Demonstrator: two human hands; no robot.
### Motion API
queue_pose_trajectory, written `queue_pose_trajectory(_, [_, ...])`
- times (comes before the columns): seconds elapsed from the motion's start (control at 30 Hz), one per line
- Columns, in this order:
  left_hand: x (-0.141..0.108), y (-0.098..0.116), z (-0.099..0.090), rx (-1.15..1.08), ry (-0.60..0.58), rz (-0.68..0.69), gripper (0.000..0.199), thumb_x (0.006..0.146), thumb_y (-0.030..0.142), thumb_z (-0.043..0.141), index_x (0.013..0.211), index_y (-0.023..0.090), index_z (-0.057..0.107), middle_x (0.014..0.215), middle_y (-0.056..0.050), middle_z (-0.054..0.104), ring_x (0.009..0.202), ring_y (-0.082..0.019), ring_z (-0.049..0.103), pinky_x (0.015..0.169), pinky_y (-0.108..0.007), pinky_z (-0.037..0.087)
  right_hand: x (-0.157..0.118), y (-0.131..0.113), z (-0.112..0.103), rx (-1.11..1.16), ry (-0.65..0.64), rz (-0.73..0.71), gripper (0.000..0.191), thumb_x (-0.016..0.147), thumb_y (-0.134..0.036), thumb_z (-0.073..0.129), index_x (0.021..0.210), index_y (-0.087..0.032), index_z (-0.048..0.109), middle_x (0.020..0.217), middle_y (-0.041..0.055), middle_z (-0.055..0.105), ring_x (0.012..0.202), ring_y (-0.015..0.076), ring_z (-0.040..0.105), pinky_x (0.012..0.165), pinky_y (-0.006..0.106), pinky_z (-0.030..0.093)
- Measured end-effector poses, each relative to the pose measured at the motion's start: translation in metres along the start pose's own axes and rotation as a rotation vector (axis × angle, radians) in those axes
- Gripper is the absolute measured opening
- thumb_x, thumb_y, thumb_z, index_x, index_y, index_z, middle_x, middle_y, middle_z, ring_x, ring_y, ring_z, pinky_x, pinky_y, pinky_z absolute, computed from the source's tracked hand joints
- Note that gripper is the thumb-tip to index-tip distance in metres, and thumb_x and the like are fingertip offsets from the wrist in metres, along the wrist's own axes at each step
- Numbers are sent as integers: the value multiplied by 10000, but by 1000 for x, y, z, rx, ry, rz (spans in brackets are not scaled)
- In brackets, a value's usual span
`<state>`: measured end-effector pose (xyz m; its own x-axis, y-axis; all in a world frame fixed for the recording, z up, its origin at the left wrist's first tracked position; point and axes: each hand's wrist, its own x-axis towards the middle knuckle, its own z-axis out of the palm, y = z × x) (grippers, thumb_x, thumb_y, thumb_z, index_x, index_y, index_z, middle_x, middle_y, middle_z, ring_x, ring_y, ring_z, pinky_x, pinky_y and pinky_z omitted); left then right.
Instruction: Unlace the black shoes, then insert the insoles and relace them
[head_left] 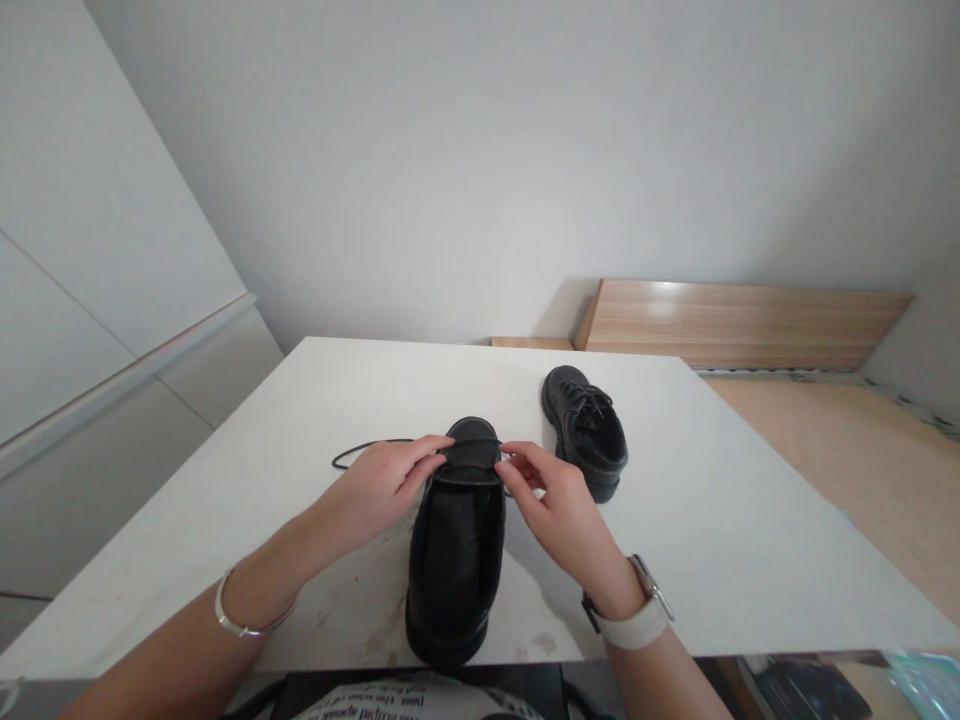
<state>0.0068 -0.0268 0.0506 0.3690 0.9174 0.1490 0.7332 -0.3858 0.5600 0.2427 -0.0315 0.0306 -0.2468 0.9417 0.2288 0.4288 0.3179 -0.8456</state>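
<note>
A black shoe [457, 560] stands upright near the table's front edge, its heel toward me and its toe pointing away. A black lace [358, 451] loops out to the left of it onto the table. My left hand [394, 470] is at the left side of the shoe's upper, thumb and fingers closed on something I cannot make out. On the opposite side my right hand [551, 490] pinches at the shoe's edge by the lace; what lies between its fingertips is too small to tell. The second black shoe [589, 430], with its lace tied, sits behind my right hand.
The white table [675, 560] spreads around both shoes, with brownish marks near its front edge. Beyond it stands a wooden headboard [720, 320] at the right back. At the lower right lie a dark item [810, 690] and a clear greenish one [930, 680].
</note>
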Motion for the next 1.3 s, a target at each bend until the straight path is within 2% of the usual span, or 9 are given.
queue_pose_trajectory(0.13, [4, 18, -11, -35, -80, -6, 347, 962, 395, 500, 1131, 214, 742, 933, -33, 783, 704, -166, 687, 657, -243, 487, 1, -24, -6, -197, -94, -45, 277, 956, -341, 598, 1169, -177, 663, 952, 77, 677, 828, 192, 643, 766, 321, 518])
queue_pose_trajectory(0.33, [17, 21, -19, 122, -204, 33, 291, 835, 154, 498, 915, 204, 774, 729, -15, 741, 587, -143, 628, 547, -228, 394, 6, -43, -7, -486, -242, -27, 277, 950, -132, 474, 1127, -140, 686, 1017, 111, 621, 874, 210, 639, 837, 349, 501])
queue_pose_trajectory(0.5, [26, 30, -16, 356, -277, 52, 305, 815, 79, 482, 859, 171, 770, 827, -91, 767, 750, -216, 708, 674, -282, 473, 14, -42, -1, -697, -286, -37, 304, 901, -29, 408, 1033, -116, 668, 1009, 125, 607, 861, 214, 637, 799, 328, 499])
queue_pose_trajectory(0.67, [33, 47, -7, 575, -303, 47, 243, 797, 19, 515, 768, 113, 737, 832, -174, 747, 780, -288, 724, 724, -349, 526, 21, -45, 7, -880, -295, -26, 298, 902, 0, 394, 958, -126, 659, 1004, 127, 622, 803, 215, 648, 697, 314, 494])
queue_pose_trajectory(0.8, [34, 51, -2, 594, -255, 30, 246, 804, -2, 508, 787, 112, 724, 809, -169, 736, 765, -297, 721, 724, -360, 532, 22, -46, 12, -928, -235, -21, 309, 904, 18, 389, 947, -130, 657, 957, 131, 633, 755, 206, 657, 631, 298, 474])
queue_pose_trajectory(0.93, [33, 50, 0, 588, -204, 12, 243, 833, 13, 490, 838, 111, 713, 797, -165, 722, 772, -311, 710, 701, -376, 521, 23, -39, 14, -928, -157, -47, 256, 943, -51, 426, 926, -154, 661, 914, 115, 633, 704, 194, 640, 573, 285, 443])
queue_pose_trajectory(1.07, [30, 51, -7, 451, -43, 69, 170, 891, 113, 524, 888, 141, 692, 889, -129, 712, 881, -279, 680, 742, -346, 510, 24, -36, 13, -690, 26, -151, 160, 930, -96, 504, 900, -171, 642, 942, 93, 634, 797, 184, 620, 665, 277, 471])
queue_pose_trajectory(1.2, [26, 55, -22, -77, 126, 145, 112, 907, 204, 581, 889, 175, 688, 855, -31, 724, 790, -178, 664, 727, -267, 496, 24, -41, 12, -100, 212, -230, 92, 919, -159, 537, 902, -190, 622, 857, 38, 653, 768, 159, 624, 723, 281, 507])
queue_pose_trajectory(1.3, [24, 55, -29, -281, 171, 152, 106, 893, 250, 621, 878, 177, 696, 846, -13, 735, 792, -162, 663, 744, -254, 496, 24, -45, 12, 342, 201, -159, 101, 906, -292, 609, 913, -193, 624, 809, 22, 678, 711, 147, 660, 683, 274, 551])
